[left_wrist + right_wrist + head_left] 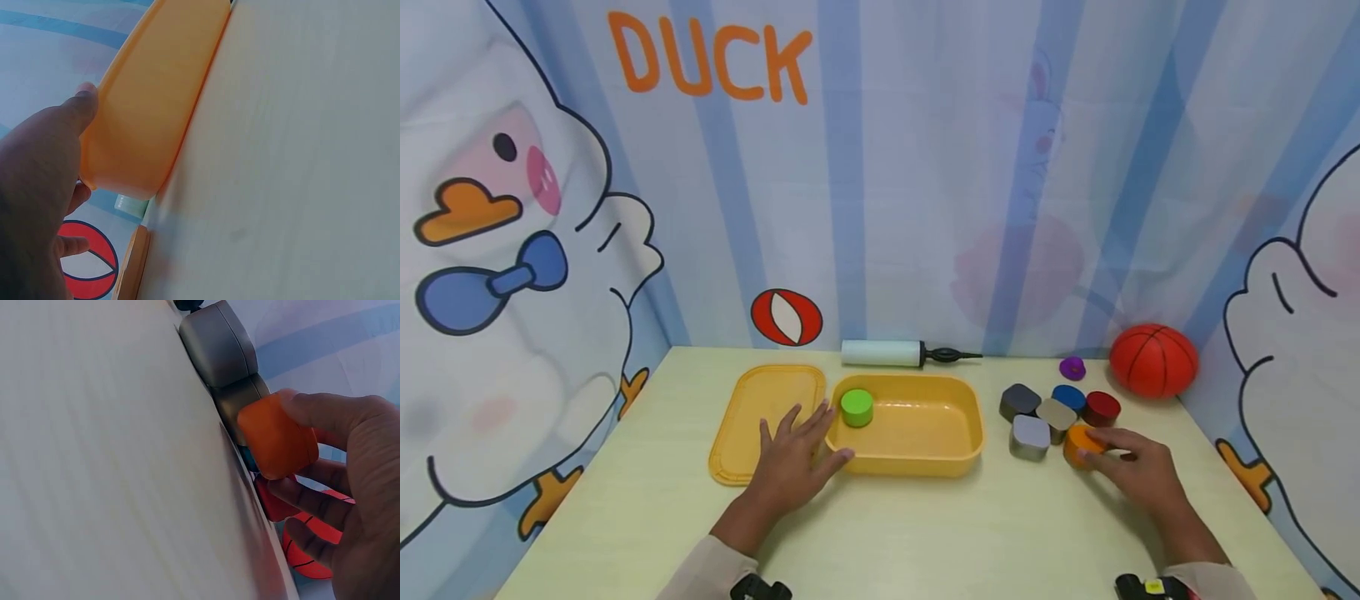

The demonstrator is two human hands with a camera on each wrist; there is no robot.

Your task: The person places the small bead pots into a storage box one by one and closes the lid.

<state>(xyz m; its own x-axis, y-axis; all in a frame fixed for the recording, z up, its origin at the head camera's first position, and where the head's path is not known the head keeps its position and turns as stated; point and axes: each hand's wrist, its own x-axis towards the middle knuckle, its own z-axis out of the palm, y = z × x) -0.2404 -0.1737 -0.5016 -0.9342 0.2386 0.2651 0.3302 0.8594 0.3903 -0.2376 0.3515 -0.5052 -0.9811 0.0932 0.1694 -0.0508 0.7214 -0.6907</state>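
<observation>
Pinching the orange block [1082, 447] between thumb and fingers, the right hand [1138, 477] lay at the block's four o'clock; the right wrist view showed the block looking just clear of the table [962, 533]. Clustered round that block were the red one [1102, 409] at one o'clock, the blue one [1068, 399] near twelve, the tan one [1057, 421] between ten and eleven, the dark grey one [1019, 402] at ten and the pale grey one [1030, 439] at nine. Farther off, the ball [1154, 362] sat between one and two, the purple thing [1072, 368] at twelve. At the tub's [925, 427] eight o'clock, the left hand [792, 468] had its fingers spread apart, its thumb touching the rim. Inside the tub, the green block [857, 408] stood between nine and ten; outside it, the lid [773, 396] lay at nine and the pump [883, 353] at twelve.
</observation>
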